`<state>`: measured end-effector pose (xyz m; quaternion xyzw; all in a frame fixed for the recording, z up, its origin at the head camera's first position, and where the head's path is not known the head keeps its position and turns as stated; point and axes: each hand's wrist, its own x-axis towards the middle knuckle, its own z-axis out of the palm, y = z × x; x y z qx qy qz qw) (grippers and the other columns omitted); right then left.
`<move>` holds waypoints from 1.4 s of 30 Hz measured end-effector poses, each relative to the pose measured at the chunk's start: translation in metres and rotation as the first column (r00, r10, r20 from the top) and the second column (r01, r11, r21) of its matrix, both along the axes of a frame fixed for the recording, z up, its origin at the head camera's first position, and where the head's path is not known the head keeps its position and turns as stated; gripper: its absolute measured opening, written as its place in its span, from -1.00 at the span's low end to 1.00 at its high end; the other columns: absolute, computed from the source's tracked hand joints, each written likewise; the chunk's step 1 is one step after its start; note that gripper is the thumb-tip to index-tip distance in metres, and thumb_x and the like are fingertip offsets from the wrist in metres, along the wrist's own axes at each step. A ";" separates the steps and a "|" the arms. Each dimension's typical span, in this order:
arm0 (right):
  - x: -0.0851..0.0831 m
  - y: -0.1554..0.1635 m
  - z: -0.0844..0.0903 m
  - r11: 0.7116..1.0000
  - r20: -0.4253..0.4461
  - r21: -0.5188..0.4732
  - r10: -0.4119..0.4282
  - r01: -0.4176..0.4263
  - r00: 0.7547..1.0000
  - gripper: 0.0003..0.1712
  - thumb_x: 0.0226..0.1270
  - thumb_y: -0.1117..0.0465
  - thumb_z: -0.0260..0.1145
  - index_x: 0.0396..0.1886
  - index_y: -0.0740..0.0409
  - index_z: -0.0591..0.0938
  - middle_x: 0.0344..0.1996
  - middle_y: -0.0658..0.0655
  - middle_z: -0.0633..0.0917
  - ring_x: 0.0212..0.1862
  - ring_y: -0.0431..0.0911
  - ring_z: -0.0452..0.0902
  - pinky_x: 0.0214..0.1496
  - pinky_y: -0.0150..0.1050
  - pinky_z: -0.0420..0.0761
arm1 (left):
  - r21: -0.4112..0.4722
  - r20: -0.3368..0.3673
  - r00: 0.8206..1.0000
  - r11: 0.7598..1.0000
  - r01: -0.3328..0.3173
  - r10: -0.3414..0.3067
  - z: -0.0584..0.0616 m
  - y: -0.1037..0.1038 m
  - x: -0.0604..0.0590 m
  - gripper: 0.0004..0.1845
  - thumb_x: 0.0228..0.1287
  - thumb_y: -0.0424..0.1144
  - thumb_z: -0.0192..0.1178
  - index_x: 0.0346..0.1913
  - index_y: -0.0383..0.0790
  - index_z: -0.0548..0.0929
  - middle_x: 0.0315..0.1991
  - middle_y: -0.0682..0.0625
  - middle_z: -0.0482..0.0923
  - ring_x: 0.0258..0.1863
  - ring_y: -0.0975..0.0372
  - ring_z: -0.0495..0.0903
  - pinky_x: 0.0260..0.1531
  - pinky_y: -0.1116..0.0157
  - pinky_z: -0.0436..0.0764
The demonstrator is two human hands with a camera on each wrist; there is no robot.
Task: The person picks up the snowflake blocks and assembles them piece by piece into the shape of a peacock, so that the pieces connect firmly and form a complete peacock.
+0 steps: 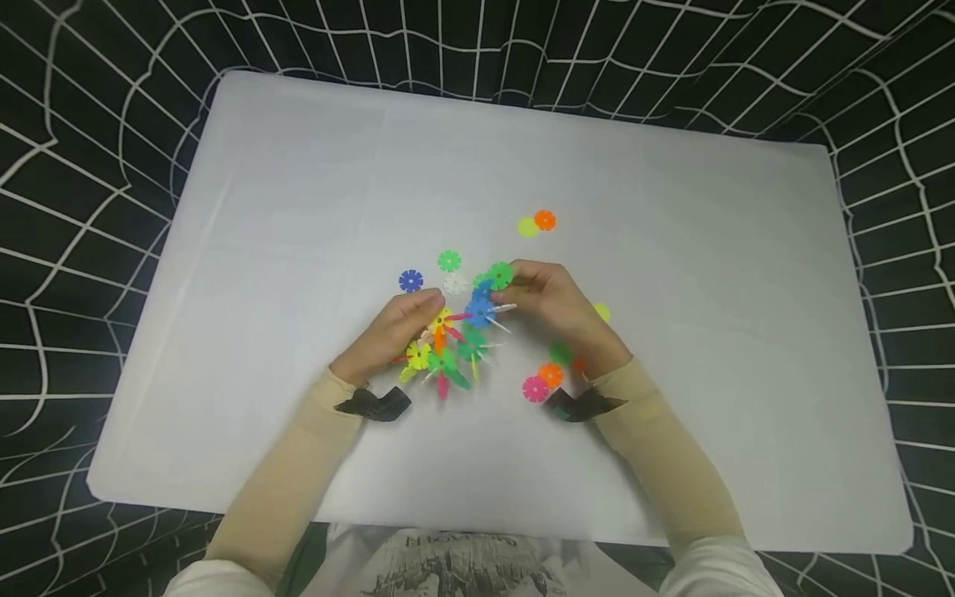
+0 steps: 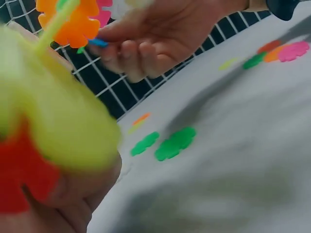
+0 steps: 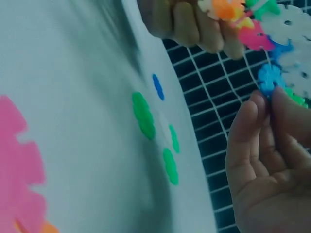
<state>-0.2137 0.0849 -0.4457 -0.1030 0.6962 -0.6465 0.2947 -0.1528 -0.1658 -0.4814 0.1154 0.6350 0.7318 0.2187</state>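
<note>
Both hands hold a multicolour snowflake-disc cluster over the middle of the desk.

Left hand [image 1: 395, 332] grips the cluster [image 1: 455, 340] from its left side, fingers curled round the yellow and orange discs. Right hand [image 1: 555, 311] pinches the cluster's upper right end at a blue disc [image 1: 479, 310], with a green disc [image 1: 501, 274] at its fingertips. Hands close together, cluster between them, lifted just above the white desk [image 1: 298, 207]. Loose discs lie flat around: blue one [image 1: 410, 281] and green one [image 1: 448, 260] just beyond the left hand, yellow-green and orange pair [image 1: 536, 223] farther out, pink one [image 1: 535, 389] and orange one [image 1: 551, 374] near the right wrist. Black grid-pattern cloth [image 1: 89, 166] surrounds the desk.
</note>
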 end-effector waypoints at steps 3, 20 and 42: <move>0.004 -0.006 0.000 0.998 -0.013 0.022 0.054 -0.053 0.998 -0.89 0.34 0.44 0.30 -0.19 0.26 0.69 -0.40 -0.12 0.74 -0.28 -0.20 0.65 -0.08 -0.35 0.70 | -0.031 -0.035 0.999 0.999 0.026 -0.027 0.002 0.006 0.002 -0.61 0.61 -0.12 -0.11 -0.46 -0.22 0.30 -0.56 0.14 0.20 -0.59 0.35 0.27 -0.54 0.47 0.25; 0.005 -0.007 0.005 0.954 -0.216 0.201 0.264 -0.222 0.940 -0.89 0.33 0.43 0.31 -0.34 0.21 0.72 -0.44 0.04 0.68 -0.30 -0.05 0.57 -0.07 -0.29 0.67 | -0.094 0.026 0.993 0.988 0.119 -0.117 0.002 0.012 0.005 -0.60 0.65 -0.07 -0.15 -0.08 -0.35 0.55 -0.28 0.03 0.63 -0.31 0.34 0.66 -0.18 0.41 0.69; -0.011 0.001 -0.013 0.942 0.053 0.129 0.305 -0.309 0.951 -0.84 0.45 0.29 0.25 -0.13 0.22 0.72 -0.33 0.02 0.73 -0.21 -0.09 0.58 0.01 -0.28 0.65 | -0.139 0.059 0.995 0.987 0.084 -0.076 -0.006 0.018 0.004 -0.65 0.66 -0.17 -0.16 -0.26 -0.29 0.50 -0.46 0.05 0.49 -0.48 0.35 0.53 -0.45 0.47 0.52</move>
